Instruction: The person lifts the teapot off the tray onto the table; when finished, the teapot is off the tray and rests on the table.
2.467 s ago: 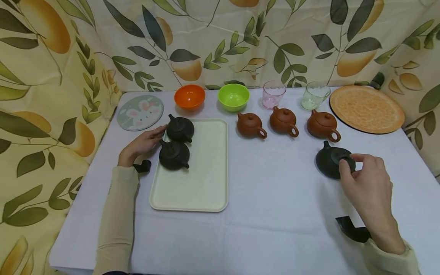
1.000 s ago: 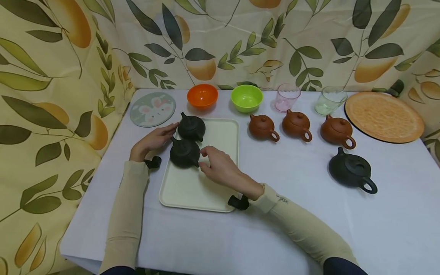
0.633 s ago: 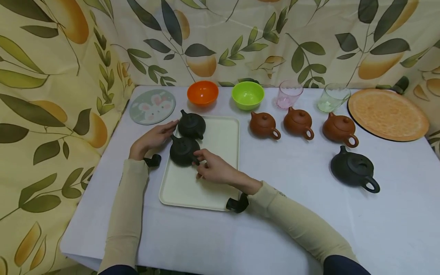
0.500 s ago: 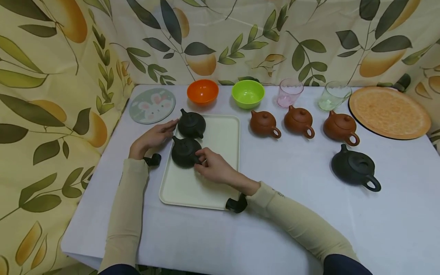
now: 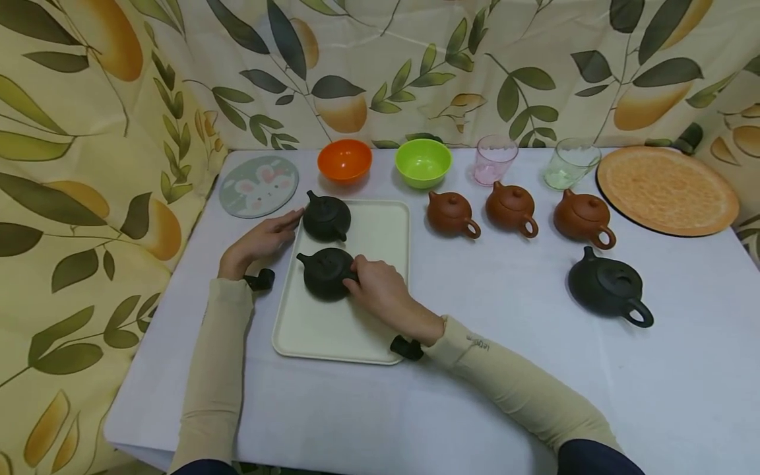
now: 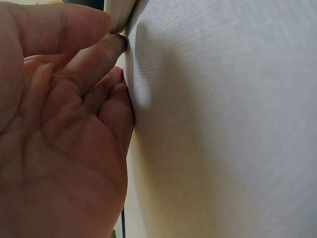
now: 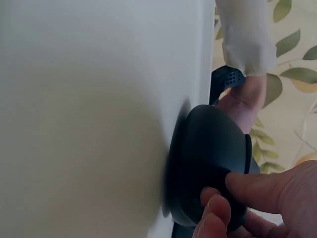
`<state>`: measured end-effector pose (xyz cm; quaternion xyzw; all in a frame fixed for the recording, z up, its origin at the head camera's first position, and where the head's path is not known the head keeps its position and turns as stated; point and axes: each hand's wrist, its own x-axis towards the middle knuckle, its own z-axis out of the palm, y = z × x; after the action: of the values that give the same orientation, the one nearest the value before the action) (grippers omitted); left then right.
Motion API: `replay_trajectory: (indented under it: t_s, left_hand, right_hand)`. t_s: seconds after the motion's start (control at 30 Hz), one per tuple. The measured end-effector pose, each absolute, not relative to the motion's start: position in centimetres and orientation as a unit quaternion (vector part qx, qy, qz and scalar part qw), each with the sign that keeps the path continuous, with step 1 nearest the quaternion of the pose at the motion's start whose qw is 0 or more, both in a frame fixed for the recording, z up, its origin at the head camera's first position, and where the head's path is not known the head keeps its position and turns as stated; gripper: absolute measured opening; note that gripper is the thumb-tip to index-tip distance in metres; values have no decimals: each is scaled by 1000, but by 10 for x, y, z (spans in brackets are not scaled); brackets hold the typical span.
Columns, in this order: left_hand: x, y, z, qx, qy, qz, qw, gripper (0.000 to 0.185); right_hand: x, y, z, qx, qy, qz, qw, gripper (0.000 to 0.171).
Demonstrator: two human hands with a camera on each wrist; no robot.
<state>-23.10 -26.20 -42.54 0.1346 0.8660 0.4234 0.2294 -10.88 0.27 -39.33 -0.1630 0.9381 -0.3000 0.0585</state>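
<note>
The right hand (image 5: 380, 290), which hovered beside it moments ago, now grips the near black teapot (image 5: 325, 272) on the cream tray (image 5: 380, 231), while the left hand (image 5: 261, 239) rests flat, fingers straight, at the tray's left edge, so the pot is secured for handling.

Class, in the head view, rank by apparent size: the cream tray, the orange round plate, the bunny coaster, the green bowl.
1. Cream tray
2. Orange round plate, though it lies farther back, so its true size against the tray is unsure
3. Bunny coaster
4. Green bowl
</note>
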Motion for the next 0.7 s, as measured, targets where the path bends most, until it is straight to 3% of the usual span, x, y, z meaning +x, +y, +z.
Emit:
replay_trajectory:
  t_s: [0.7]
  left_hand:
    - [-229, -262, -423, 131, 859, 435, 236, 58]
  right_hand:
    - [-95, 21, -394, -190, 917, -352, 20, 12]
